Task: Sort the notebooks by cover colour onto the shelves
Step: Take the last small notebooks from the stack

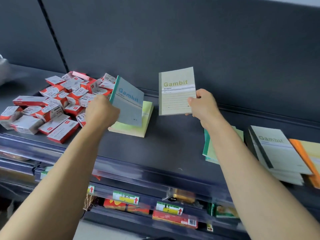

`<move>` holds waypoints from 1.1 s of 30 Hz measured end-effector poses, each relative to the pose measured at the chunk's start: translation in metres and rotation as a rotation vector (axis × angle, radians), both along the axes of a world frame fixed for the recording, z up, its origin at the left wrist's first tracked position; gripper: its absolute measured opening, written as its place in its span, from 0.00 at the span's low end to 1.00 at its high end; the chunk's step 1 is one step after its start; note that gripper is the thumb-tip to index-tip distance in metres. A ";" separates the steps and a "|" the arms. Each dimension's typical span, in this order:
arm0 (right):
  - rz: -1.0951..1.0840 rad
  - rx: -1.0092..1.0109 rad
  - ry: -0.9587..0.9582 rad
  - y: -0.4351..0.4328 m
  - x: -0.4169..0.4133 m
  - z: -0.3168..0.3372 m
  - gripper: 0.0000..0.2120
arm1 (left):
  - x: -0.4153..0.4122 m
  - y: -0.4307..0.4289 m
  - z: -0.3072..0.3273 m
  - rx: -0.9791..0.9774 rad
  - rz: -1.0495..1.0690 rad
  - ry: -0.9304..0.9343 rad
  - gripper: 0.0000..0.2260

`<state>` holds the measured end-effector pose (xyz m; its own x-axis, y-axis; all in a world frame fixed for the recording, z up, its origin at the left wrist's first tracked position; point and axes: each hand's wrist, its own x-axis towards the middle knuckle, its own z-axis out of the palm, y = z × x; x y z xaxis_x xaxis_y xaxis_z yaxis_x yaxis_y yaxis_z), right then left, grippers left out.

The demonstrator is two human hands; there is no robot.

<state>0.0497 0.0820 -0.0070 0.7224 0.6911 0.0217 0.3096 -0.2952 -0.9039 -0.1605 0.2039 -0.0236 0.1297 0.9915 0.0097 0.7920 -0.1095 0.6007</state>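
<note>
Just left of centre, the left hand point(102, 111) grips a blue notebook point(128, 103) by its lower left edge, near the teal spine; the fingers are blurred, but they are closed on the cover; the notebook tilts with its top toward the upper left and its lower part over a yellow-green stack point(133, 126) lying flat on the shelf point(164, 146); I cannot tell whether the notebook touches the stack.

Right of centre, the right hand point(202, 104) pinches a pale green notebook point(176, 91) at its right edge, thumb on the front cover and fingers behind; the notebook stands upright in the air in front of the dark back panel point(173, 40), cover facing the camera, apart from the blue one.

At the left of the frame a loose heap of red-and-white boxes point(52, 104) lies on the same shelf, just beside the yellow-green stack; at the right, partly under the right forearm, lie green notebooks point(208, 148); further right sits a grey stack point(277, 149) with a dark spine, and an orange notebook point(308, 153) lies at the frame's right edge, just beside that stack.

Along the lower shelf edges in the bottom centre hang green-and-yellow price labels point(126, 197) with red arrows.
</note>
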 end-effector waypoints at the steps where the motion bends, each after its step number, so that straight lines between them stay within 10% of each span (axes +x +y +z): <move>1: -0.028 0.009 -0.016 -0.007 0.006 0.002 0.09 | 0.006 -0.003 0.004 -0.007 -0.011 -0.065 0.09; 9: -0.395 0.064 -0.138 -0.107 0.094 0.021 0.09 | 0.100 -0.090 0.031 -0.171 -0.282 -0.417 0.03; 33: -0.424 -0.068 -0.127 -0.225 0.144 -0.007 0.13 | 0.165 -0.196 -0.011 -0.360 -0.347 -0.278 0.08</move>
